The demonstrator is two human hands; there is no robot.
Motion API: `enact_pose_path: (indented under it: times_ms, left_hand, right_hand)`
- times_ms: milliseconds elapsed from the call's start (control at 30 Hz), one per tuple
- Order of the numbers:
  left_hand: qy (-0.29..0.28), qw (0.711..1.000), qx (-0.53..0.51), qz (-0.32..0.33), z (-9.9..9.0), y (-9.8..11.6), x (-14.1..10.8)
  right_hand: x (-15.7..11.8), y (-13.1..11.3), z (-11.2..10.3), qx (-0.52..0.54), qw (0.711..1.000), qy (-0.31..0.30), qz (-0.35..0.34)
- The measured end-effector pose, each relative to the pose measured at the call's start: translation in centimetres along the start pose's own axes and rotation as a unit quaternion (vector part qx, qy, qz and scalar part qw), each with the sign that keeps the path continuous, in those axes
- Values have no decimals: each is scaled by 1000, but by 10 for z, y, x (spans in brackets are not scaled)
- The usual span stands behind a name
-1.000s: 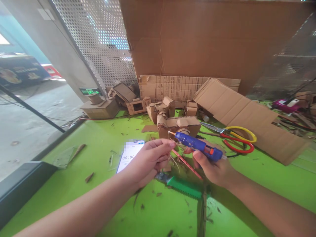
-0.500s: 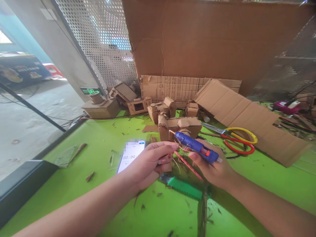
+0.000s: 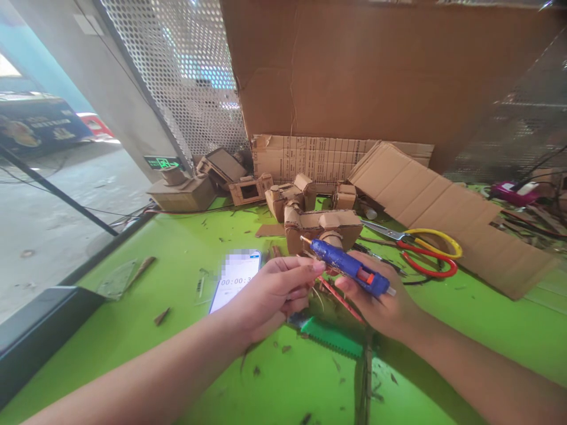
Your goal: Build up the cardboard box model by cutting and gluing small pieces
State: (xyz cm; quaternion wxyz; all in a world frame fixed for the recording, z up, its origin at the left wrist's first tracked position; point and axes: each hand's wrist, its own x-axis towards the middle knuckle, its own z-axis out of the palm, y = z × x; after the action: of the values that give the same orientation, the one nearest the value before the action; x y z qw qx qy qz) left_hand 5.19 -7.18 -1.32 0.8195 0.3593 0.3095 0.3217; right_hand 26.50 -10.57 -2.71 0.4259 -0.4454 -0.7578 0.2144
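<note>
A blue hot glue gun [image 3: 341,258] is gripped in my right hand [image 3: 385,301], its metal tip pointing up and left. My left hand [image 3: 274,295] is closed in a pinch just beside the gun's barrel; what lies between its fingertips is too small and covered to make out. Behind the tip stands a cardboard model camera-like piece [image 3: 323,224] with a rounded cardboard part under its front. Between and below the hands lie a thin red stick [image 3: 343,301] and a green-handled cutter [image 3: 332,336].
A phone [image 3: 228,289] showing a timer lies left of my left hand. Yellow-and-red scissors [image 3: 416,242] and a large cardboard sheet [image 3: 443,218] are at the right. A cardboard box [image 3: 181,195] stands at the back left. Scraps litter the green table [image 3: 168,366].
My left fingertips have moved slightly right, closer under the glue gun. The gun has shifted slightly left and down. A thin strand seen between the hands earlier is now mostly hidden.
</note>
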Motion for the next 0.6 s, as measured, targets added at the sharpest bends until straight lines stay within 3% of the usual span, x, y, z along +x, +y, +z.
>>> enact_pose_path:
  times_ms: [333,600]
  left_hand:
    - [8,1000,-20,-5,4,-2,-2]
    - [31,999,27,8,1,-1,1]
  right_hand:
    - [-2,-3,1,49,999,-18,9]
    - [-11,12,-2,120,992,40,16]
